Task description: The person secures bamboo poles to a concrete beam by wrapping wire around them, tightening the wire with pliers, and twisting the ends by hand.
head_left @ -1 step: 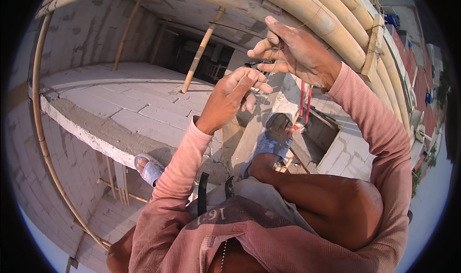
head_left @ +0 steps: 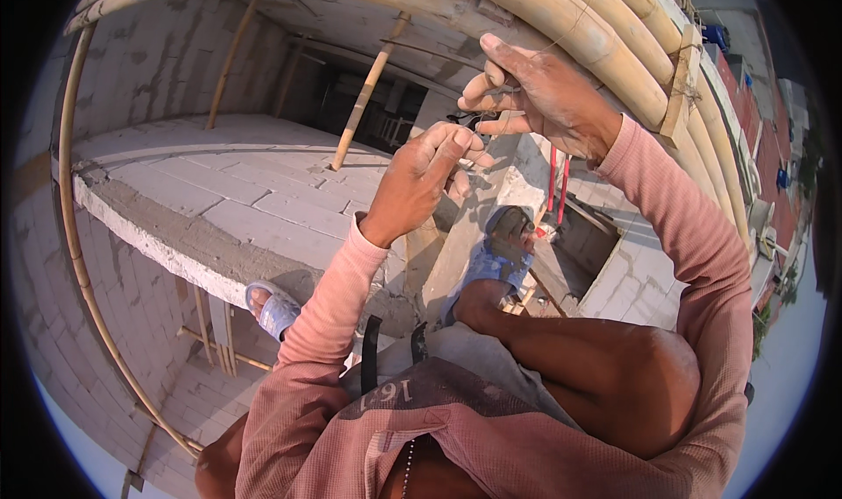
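My left hand (head_left: 417,179) is closed, thumb and fingers pinched together at the end of a thin wire (head_left: 474,120). Up and to the right of it, my right hand (head_left: 561,100) has its fingers curled, the thumb raised apart from them. The wire passes between the two hands, though its exact hold in the fingers is too fine to make out. Just above the right hand run thick bamboo poles (head_left: 605,39), with a fine loop of wire lying against them. Below both hands is a narrow concrete ledge (head_left: 474,205).
My sandalled feet rest on a block wall top (head_left: 175,236) at left and beside the ledge (head_left: 456,258). An upright bamboo post (head_left: 368,96) stands ahead. Red bars (head_left: 563,188) and a deep opening (head_left: 583,245) lie right. The wall drops away at left; rooftops show far right.
My right hand's fingertips have shifted very slightly, the thumb tip moving a little left and down. My left hand is almost still.
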Available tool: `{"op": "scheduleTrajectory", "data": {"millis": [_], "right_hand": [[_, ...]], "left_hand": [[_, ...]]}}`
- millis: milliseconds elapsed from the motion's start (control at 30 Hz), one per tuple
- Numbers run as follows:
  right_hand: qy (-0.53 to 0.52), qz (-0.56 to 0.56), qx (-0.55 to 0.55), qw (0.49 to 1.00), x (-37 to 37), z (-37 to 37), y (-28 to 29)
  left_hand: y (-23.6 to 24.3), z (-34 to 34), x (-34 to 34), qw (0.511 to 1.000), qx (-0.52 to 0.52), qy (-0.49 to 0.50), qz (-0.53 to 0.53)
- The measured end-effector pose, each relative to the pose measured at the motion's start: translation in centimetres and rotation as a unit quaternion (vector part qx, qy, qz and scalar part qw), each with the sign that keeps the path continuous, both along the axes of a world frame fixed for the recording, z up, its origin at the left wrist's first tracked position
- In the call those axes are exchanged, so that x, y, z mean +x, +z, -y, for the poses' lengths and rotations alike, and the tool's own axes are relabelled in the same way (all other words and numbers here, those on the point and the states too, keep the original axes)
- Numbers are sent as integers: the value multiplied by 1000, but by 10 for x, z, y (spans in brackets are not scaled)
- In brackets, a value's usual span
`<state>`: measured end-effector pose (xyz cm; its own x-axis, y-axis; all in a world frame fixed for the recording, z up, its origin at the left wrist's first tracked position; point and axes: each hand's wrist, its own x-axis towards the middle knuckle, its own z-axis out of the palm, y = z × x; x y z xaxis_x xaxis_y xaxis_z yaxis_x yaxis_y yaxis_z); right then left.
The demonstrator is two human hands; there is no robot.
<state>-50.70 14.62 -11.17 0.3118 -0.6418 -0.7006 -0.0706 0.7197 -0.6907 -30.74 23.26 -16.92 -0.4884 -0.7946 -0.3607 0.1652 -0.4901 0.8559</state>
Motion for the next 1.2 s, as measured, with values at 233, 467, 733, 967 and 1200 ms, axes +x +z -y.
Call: {"op": "scheduleTrajectory", "data": {"millis": [233,467,733,967,1200], "right_hand": [[22,-131,-61,989,5,-6,6],[38,-172,-101,979,-8,4,-5],[21,-111,-96,989,-30,14,11],[236,-156,-197,939,-12,-12,1],[-76,-80,-119,987,-41,4,5]], "left_hand": [[-7,1,4,924,-289,-33,249],[-17,4,7,945,-275,-6,177],[-3,11,28,994,51,-30,88],[-4,-1,7,969,-205,-23,137],[-8,13,36,937,-281,2,208]]}}
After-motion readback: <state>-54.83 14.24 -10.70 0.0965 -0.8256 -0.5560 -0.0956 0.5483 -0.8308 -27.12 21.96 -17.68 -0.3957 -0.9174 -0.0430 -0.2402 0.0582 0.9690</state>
